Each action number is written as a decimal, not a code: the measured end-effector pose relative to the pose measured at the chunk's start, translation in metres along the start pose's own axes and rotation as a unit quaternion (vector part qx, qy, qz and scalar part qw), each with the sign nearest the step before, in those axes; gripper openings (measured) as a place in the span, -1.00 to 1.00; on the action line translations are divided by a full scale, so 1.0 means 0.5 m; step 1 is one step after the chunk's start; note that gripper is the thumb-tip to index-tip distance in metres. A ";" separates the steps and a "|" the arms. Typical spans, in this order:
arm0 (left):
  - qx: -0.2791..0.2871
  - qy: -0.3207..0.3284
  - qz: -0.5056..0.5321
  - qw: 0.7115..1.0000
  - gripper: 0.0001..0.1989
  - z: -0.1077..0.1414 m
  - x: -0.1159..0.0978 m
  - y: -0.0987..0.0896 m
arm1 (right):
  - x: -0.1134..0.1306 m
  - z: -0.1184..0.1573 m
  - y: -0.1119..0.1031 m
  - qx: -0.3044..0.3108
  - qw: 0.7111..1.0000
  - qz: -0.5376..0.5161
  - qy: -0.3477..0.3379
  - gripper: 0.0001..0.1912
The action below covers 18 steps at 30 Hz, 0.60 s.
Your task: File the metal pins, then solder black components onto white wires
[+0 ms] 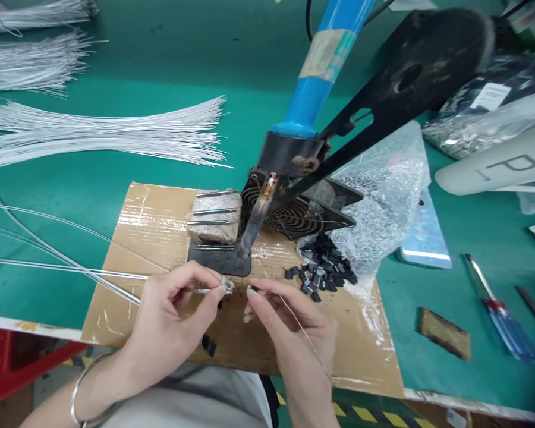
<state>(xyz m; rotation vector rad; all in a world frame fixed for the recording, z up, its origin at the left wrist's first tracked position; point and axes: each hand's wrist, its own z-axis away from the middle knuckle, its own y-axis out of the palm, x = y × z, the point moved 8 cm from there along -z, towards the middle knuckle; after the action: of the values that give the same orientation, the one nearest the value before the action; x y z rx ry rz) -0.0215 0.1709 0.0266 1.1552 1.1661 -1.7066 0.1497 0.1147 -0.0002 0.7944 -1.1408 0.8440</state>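
Observation:
My left hand (173, 324) pinches the end of a thin white wire (116, 274) between thumb and index finger, with a small metallic piece at the fingertips. Just to its right, my right hand (289, 324) pinches a small black piece (252, 289), and a thin solder-like strand (301, 327) runs across that hand. A small gap separates the two hands. Above them, the tip of a blue-handled soldering iron (252, 232) points down at a dark pad (223, 261). A pile of small black pieces (327, 267) lies to the right on the cardboard (356, 339).
Bundles of white wires (102, 134) lie at the left. A round fan grille (294, 217) stands behind the iron, below a black bracket (405, 77). Bubble wrap (378, 196), a screwdriver (503, 321) and a brown block (444, 333) are at the right.

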 end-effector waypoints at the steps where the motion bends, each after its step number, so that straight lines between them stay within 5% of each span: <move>1: -0.001 0.002 0.002 1.000 -0.88 -0.001 -0.001 0.000 | -0.001 -0.002 0.000 0.008 1.000 0.000 -0.003 -0.93; 18: 0.017 0.002 0.008 1.000 -0.87 -0.004 -0.015 0.010 | 0.005 -0.008 0.013 0.041 0.999 -0.010 -0.029 -0.89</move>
<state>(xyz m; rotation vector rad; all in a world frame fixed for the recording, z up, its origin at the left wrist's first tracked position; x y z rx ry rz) -0.0143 0.1718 0.0321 1.1865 1.1315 -1.7201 0.1462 0.1218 0.0018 0.9025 -1.1520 0.8601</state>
